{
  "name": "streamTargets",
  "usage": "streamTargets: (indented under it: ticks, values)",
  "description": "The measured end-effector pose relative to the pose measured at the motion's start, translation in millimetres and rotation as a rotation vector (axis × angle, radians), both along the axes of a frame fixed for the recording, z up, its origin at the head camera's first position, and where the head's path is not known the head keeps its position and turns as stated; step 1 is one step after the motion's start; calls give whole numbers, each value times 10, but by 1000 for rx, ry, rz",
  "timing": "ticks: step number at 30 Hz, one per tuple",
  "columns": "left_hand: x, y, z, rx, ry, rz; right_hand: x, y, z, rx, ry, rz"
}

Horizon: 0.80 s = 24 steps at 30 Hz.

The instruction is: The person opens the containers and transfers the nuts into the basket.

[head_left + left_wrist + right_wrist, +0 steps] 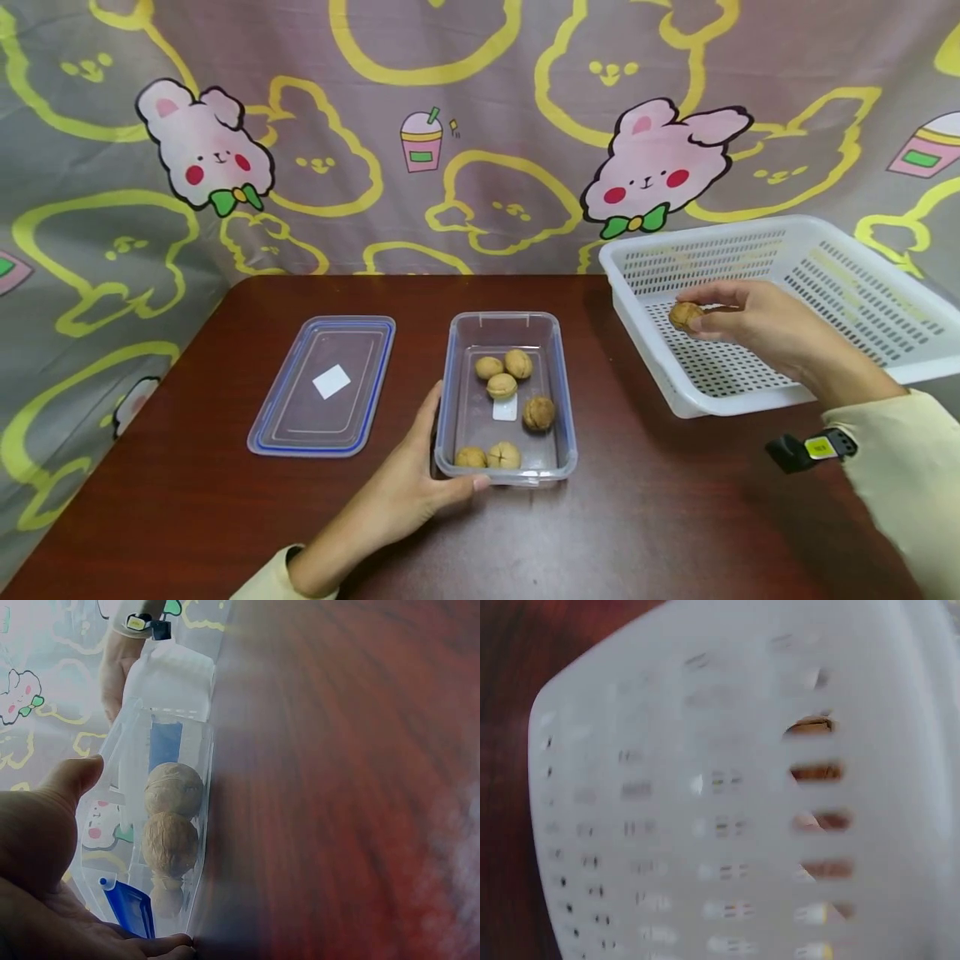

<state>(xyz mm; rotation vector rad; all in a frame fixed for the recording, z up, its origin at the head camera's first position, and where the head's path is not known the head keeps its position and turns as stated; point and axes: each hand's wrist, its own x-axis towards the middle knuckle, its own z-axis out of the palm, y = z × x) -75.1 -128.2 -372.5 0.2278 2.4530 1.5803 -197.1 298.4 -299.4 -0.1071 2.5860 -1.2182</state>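
A clear plastic container (558, 367) stands on the dark wooden table with several walnuts (502, 386) inside. My left hand (427, 479) grips its near left corner, thumb along the front rim. In the left wrist view the container wall (176, 712) is close up, with walnuts (171, 844) showing behind it. My right hand (738, 321) pinches one walnut (685, 315) above the white perforated basket (862, 292) at the right. The right wrist view is filled by the blurred basket wall (705, 787).
The container's blue-rimmed lid (326, 385) lies flat to the left of the container. A cartoon-printed cloth (450, 125) hangs behind the table. A black device with a yellow label (813, 448) sits on my right wrist.
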Motion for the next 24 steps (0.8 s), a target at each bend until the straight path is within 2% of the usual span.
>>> streamTargets:
  ticks: [12,17,24]
  values:
    - [4,7,1,-31,0,7,-118,128,-203,-61,-46,61]
    - [-3,7,-5,-26,8,2,-138,115,-236,-18,-80,124]
    - [-12,5,-13,-15,22,-9,-142,73,-267,106,-59,256]
